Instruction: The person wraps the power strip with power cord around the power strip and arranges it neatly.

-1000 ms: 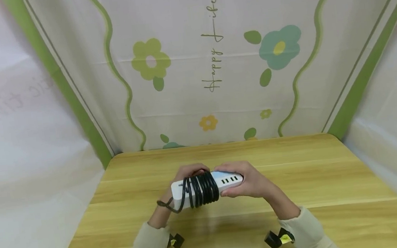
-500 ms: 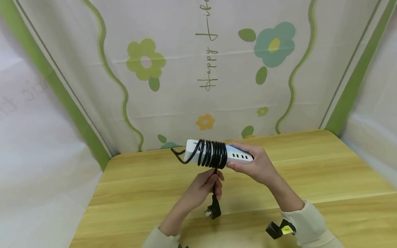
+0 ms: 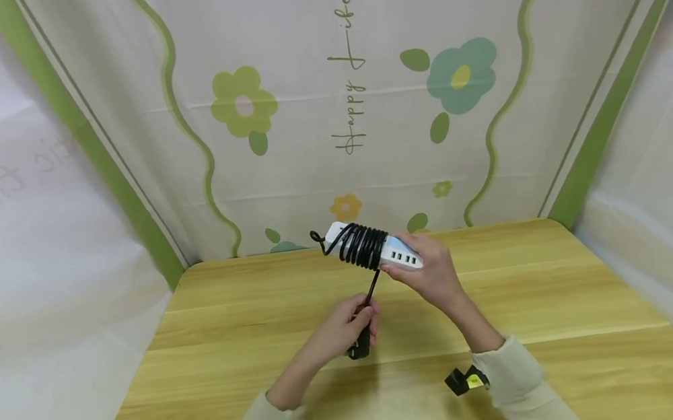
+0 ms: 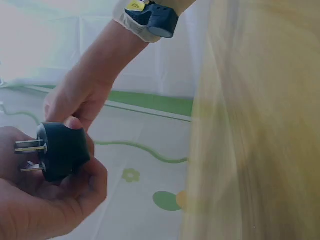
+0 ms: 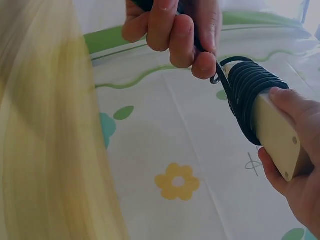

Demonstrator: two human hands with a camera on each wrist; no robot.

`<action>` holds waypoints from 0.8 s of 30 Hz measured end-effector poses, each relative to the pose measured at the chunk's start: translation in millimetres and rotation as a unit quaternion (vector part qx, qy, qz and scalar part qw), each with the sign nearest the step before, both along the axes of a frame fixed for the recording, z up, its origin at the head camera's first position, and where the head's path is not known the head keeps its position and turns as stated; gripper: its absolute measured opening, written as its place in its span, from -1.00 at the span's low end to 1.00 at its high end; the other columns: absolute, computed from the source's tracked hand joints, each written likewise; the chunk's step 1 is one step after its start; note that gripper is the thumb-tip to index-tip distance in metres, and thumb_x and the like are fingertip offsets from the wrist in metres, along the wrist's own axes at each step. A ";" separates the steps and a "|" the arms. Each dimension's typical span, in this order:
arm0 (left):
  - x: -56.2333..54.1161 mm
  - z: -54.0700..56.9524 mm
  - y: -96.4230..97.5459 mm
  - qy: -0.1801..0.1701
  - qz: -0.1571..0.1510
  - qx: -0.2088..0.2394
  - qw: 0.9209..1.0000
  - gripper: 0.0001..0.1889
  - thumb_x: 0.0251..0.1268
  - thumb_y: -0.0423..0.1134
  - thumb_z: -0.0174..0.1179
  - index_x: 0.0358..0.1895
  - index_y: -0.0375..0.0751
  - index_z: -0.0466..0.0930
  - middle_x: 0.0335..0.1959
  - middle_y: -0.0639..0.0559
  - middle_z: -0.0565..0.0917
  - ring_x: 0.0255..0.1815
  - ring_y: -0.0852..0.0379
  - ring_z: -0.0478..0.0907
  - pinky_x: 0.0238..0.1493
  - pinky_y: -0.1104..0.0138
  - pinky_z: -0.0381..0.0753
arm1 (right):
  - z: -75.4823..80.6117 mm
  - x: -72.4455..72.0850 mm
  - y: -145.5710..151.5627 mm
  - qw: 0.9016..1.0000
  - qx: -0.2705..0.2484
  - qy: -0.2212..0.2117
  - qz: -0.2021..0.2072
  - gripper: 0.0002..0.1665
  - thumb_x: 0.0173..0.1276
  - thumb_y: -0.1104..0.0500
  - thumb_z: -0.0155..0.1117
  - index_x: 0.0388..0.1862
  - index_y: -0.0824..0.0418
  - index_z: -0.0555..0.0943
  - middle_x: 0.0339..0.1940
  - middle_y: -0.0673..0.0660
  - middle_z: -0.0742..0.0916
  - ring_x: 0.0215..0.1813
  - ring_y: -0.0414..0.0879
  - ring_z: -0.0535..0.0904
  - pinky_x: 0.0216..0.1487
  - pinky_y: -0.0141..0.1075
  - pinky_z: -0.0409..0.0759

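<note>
My right hand (image 3: 430, 272) grips one end of a white power strip (image 3: 404, 254) with several USB ports along its side. A black cord (image 3: 364, 248) is wound tightly round the strip's middle, and a small loop sticks out at its far end. Below it my left hand (image 3: 350, 323) holds the cord's plug end, with the black plug (image 4: 62, 152) and its metal prongs facing out in the left wrist view. A straight stretch of cord (image 3: 373, 286) runs from the windings down into the left fingers. In the right wrist view the strip's plain back (image 5: 282, 135) shows.
Both hands are above a wooden table (image 3: 228, 288). Behind it hangs a white flowered cloth (image 3: 304, 125), and pale cloth walls (image 3: 40, 232) close off the sides. Black wrist cameras (image 3: 465, 380) sit on the sleeves.
The left hand has left the strip's far end, taken the cord below it and slid down to the plug. The right hand has raised the strip away from the body and tilted it.
</note>
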State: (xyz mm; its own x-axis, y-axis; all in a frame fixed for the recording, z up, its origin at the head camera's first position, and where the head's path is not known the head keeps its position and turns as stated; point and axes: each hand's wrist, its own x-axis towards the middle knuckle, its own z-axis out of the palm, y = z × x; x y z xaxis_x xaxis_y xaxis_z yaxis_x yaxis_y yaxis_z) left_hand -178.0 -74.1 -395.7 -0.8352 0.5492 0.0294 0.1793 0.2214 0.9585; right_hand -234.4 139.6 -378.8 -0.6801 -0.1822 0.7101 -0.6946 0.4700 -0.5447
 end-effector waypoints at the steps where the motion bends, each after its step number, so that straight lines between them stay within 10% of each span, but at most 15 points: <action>1: 0.4 1.2 -0.7 0.006 0.004 -0.010 1.000 -0.79 0.63 -0.35 -0.20 -0.09 -0.32 0.46 -0.43 -0.08 0.58 -0.34 -0.41 0.63 -0.35 0.32 0.67 | -2.0 -1.6 -1.2 1.000 0.012 0.012 -0.003 -0.38 0.03 0.16 0.64 0.09 0.26 0.66 -0.19 0.21 0.76 -0.39 -0.14 0.54 -0.46 -0.38 0.51; 10: -0.2 8.1 -7.1 -0.015 0.034 -0.029 0.999 -0.75 0.60 -0.34 -0.12 0.08 -0.42 0.48 -0.40 -0.08 0.57 -0.45 0.09 0.57 -0.39 0.35 0.59 | -14.5 -4.5 -8.1 0.996 0.070 0.050 -0.032 -0.32 0.00 0.17 0.66 0.11 0.34 0.62 -0.02 0.30 0.74 -0.15 0.09 0.68 -0.28 -0.12 0.67; 14: 3.8 16.9 -13.1 0.034 0.060 -0.063 0.996 -0.68 0.48 -0.31 0.06 0.18 -0.39 0.52 -0.14 -0.20 0.65 -0.28 0.03 0.64 -0.30 0.32 0.61 | -17.6 -5.3 -7.5 0.994 0.083 0.042 -0.049 -0.31 0.01 0.17 0.66 0.13 0.36 0.60 -0.01 0.33 0.72 -0.13 0.15 0.69 -0.26 -0.08 0.69; 18: 8.4 21.9 -17.0 0.123 0.120 -0.101 0.980 -0.62 0.27 -0.36 0.22 0.17 -0.26 0.60 0.07 -0.20 0.60 -0.02 -0.07 0.60 -0.08 0.19 0.64 | -20.2 -8.0 -8.0 0.993 0.091 0.047 -0.052 -0.30 0.01 0.18 0.66 0.13 0.35 0.59 -0.02 0.34 0.71 -0.14 0.16 0.69 -0.26 -0.08 0.71; 24: 14.0 30.6 -17.5 0.248 0.207 -0.093 0.942 -0.75 0.11 -0.43 0.38 -0.13 -0.18 0.62 -0.19 -0.01 0.69 -0.12 0.09 0.64 -0.08 0.30 0.67 | -27.0 -7.1 -14.0 0.992 0.114 0.037 -0.036 -0.30 -0.02 0.18 0.67 0.10 0.37 0.59 -0.05 0.34 0.71 -0.17 0.11 0.68 -0.29 -0.16 0.71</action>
State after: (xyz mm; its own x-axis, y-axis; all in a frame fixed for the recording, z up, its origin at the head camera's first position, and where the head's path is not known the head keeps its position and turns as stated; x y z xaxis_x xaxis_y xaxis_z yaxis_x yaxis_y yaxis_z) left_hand -164.0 -91.6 -365.1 -0.8881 0.2132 0.4073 0.4555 0.5269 0.7175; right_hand -241.5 125.6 -405.7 -0.6452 -0.2964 0.7042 -0.6884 0.6253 -0.3676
